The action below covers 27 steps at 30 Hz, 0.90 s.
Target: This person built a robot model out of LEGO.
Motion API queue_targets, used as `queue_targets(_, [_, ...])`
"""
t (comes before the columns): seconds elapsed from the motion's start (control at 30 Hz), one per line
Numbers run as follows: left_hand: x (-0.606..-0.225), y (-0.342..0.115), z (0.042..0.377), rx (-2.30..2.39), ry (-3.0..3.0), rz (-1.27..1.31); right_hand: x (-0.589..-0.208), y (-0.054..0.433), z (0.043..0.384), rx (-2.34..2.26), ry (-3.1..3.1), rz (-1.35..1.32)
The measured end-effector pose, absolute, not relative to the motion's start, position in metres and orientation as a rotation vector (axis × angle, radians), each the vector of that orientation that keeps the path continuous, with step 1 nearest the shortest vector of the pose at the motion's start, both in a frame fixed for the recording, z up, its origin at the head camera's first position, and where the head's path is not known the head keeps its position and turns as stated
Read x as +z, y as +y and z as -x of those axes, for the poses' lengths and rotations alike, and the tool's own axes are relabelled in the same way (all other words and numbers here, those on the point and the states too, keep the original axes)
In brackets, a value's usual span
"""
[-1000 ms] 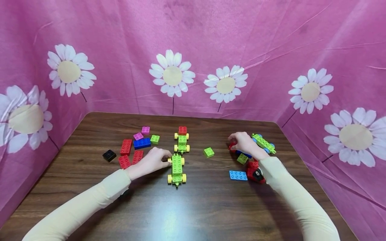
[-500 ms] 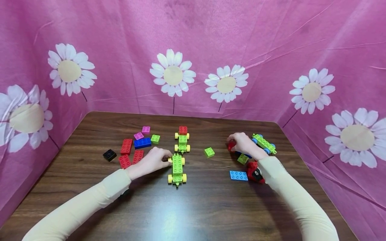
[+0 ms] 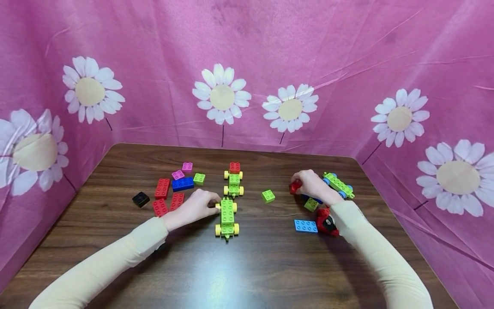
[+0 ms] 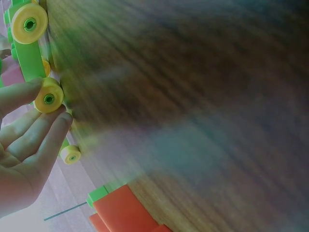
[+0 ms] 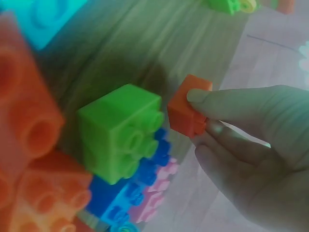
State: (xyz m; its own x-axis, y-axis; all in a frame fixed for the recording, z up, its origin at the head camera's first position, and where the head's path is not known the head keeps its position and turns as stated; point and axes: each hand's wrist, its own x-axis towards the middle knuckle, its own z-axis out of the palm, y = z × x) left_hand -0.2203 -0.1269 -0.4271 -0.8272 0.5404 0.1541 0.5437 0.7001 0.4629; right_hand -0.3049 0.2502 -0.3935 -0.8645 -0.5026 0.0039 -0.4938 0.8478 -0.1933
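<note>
My left hand [image 3: 197, 207] pinches a yellow wheel [image 4: 49, 98] of the nearer green toy wagon [image 3: 227, 212], which stands lengthwise on the table. The thumb lies on one side of the wheel and the fingers on the other. Between the thumb and fingers of my right hand [image 3: 310, 184] is a small red building brick [image 5: 183, 106]. In the head view that brick shows partly past the fingertips. Just beyond the nearer wagon stands another green wagon [image 3: 234, 184] with a red brick [image 3: 234, 167] at its far end.
Loose bricks lie at left: red [image 3: 162, 188], blue [image 3: 183, 184], black [image 3: 140, 199] and pink [image 3: 187, 166]. A green brick [image 3: 268, 196] sits mid-table. Around my right arm are a blue-wheeled green wagon [image 3: 338, 184], a light blue brick [image 3: 306, 226], a green brick [image 3: 311, 204] and a red-black piece [image 3: 327, 223].
My right hand has shifted slightly left with the red brick, more of which shows beyond the fingers. My left hand stays at the wagon's wheel.
</note>
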Motion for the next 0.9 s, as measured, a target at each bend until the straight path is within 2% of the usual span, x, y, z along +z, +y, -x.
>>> queue_targets(0.33, [-0.427,-0.127,0.22,-0.792,-2.899,0.919,-0.373,0.227,0.298,-0.335,3.034,0.973])
queue_targets(0.7, [-0.426,-0.127,0.219,-0.79,-2.916,0.909,-0.351,0.188,0.278,-0.411,3.035,1.268])
queue_targets(0.9, [-0.425,-0.127,0.22,-0.805,-2.934,0.893,-0.346,0.166,0.267,-0.422,2.964,1.343])
